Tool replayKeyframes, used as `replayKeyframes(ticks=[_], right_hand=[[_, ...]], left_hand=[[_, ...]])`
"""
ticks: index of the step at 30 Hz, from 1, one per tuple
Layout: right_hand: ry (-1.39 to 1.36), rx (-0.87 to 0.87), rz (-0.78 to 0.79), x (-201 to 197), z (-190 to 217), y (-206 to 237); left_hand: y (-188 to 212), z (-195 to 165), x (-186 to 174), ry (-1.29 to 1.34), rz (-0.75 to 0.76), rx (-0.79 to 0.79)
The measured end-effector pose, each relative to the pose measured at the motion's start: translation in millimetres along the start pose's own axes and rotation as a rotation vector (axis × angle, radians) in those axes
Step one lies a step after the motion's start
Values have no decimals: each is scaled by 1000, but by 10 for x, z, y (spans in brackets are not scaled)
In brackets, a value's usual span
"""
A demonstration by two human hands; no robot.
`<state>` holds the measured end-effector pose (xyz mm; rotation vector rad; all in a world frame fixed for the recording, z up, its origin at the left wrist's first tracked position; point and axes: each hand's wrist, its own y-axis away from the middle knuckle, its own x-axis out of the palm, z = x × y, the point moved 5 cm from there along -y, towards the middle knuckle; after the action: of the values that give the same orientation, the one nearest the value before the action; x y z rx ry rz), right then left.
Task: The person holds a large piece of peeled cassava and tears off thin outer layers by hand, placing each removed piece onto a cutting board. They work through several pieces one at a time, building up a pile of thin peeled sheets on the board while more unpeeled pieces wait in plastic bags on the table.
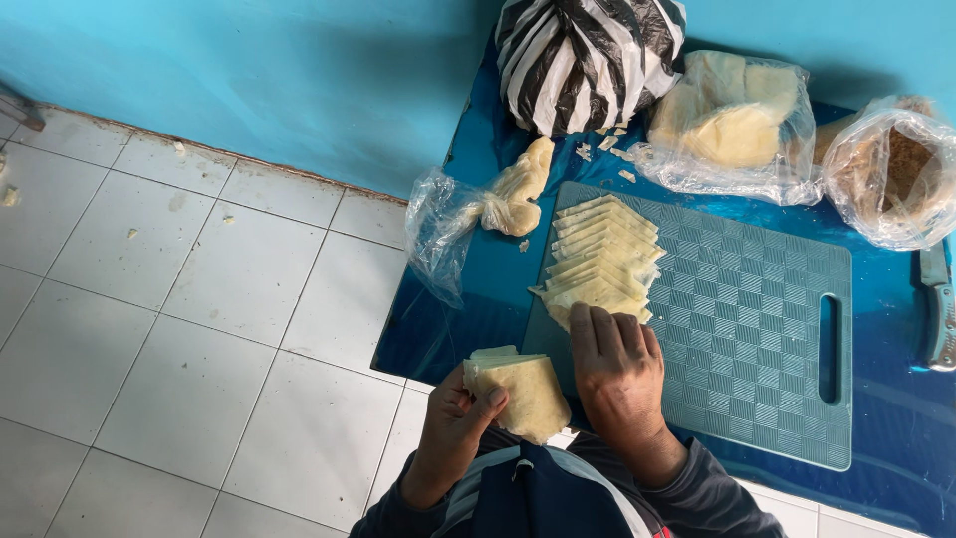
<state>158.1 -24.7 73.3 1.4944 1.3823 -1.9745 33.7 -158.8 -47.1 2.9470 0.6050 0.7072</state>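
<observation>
Nearest, left hand [453,418] curled around a small stack of pale yellow sheets [518,394], thumb across the top face, fingers underneath, held off the near left corner of the blue table [488,269], over the white tile floor [199,299]. Thin, light and floppy by the look, likely soft and easy to tear; best taken flat, supported from below, pinched at an edge only to peel one sheet off. Possibly a little tacky, sheet clinging to sheet.

Just beside, right hand [617,374] lying palm down, fingers nearly straight and loosely together, fingertips resting on the near end of a fanned row of the same sheets [602,259]; gripping nothing, only pressing or touching. Row spread along the left edge of a teal cutting board [757,329], overlapping like tiles, running away from the body.

Further off, near the left edge of the table, a crumpled clear bag with a lump of pale dough [513,194]. Along the far edge, against the blue wall: a black-and-white striped bag [583,60], a clear bag of more pale sheets [732,125], another clear bag with something brown [891,174]. At the right edge, a knife handle [936,309].
</observation>
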Motion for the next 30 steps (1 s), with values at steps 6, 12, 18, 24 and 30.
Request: replayKeyframes(ticks=[6,12,18,24,30], right_hand=[[-64,10,36,28,30,-11],[-104,4,63,45,58,17],[-119,-3,50,84,82,69],[-313,72,-49,35,-45,115],[-718,283,-78,-373,-204,315]], left_hand=[[-16,-20,21,29,9,-5],[-3,-29,26,-10,15,6],[13,-44,55,-9,16,13],[63,-81,177,62,42,23],[53,-165,319,68,96,30]])
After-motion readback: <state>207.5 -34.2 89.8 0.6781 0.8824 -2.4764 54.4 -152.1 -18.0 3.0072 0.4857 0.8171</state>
